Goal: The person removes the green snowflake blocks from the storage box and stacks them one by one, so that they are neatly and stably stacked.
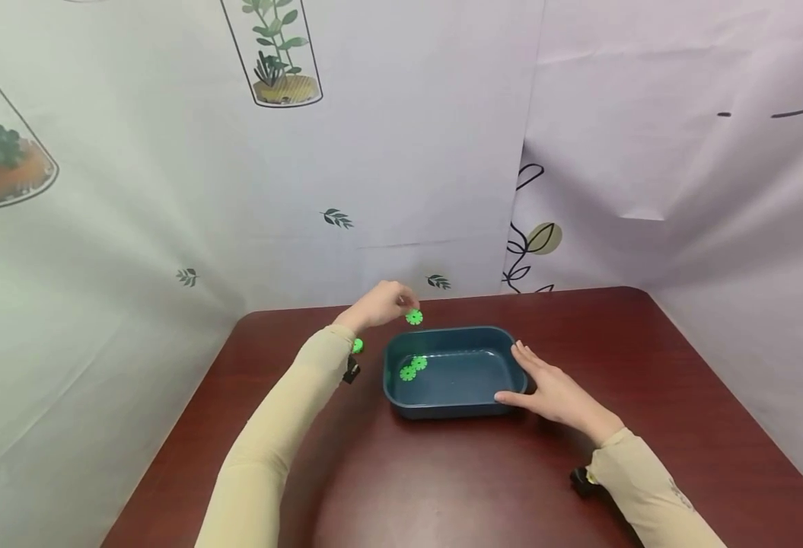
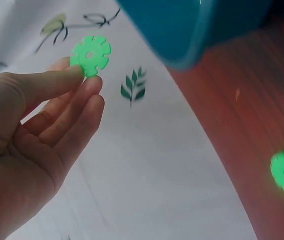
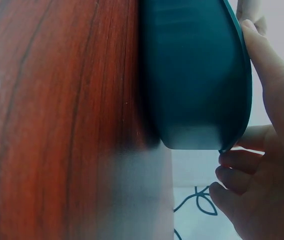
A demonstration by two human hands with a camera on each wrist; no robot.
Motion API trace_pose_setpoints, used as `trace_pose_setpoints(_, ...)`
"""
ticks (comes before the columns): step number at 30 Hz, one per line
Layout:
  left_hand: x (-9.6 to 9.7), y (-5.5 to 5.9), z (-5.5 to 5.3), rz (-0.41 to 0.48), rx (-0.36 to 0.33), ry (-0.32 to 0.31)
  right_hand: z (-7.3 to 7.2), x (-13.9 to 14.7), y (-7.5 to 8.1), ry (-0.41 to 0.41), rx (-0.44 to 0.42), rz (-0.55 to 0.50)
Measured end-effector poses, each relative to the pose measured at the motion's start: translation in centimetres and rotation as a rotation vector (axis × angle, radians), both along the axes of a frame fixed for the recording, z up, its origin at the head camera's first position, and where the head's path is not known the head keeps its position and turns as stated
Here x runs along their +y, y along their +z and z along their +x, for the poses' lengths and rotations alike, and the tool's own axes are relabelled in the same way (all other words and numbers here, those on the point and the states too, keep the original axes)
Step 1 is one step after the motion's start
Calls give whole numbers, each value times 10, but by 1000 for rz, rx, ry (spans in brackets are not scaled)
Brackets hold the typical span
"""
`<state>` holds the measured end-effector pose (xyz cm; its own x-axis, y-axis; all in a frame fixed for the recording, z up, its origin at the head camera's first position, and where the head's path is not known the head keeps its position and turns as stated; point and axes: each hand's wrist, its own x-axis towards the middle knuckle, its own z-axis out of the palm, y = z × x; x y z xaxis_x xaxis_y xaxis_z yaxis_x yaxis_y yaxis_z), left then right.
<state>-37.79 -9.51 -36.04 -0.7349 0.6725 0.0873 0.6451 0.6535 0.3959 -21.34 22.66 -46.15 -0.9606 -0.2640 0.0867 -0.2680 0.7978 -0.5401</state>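
Observation:
My left hand pinches a green notched plastic disc between thumb and fingertips, above the far edge of a dark teal basin. The same disc shows its round centre hole in the left wrist view. Inside the basin, toward its left side, lie two more green discs. My right hand rests on the basin's right end, thumb and fingers spread along the rim. In the right wrist view, the thumb lies along the basin's rim and the other fingertips touch near its corner.
More green discs sit on the reddish-brown table left of the basin, partly behind my left wrist; they look stacked in the left wrist view. A pale cloth wall with plant drawings stands around the table's back and sides.

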Motion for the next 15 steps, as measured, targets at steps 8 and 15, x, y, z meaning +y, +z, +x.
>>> trace_pose_setpoints(8, -42, 3, -1, 61, -36, 109, 2, 0, 1, 0, -9, 6)
trace_pose_setpoints(15, -79, -5, 2, 145, -43, 199, 1, 0, 1, 0, -4, 12)
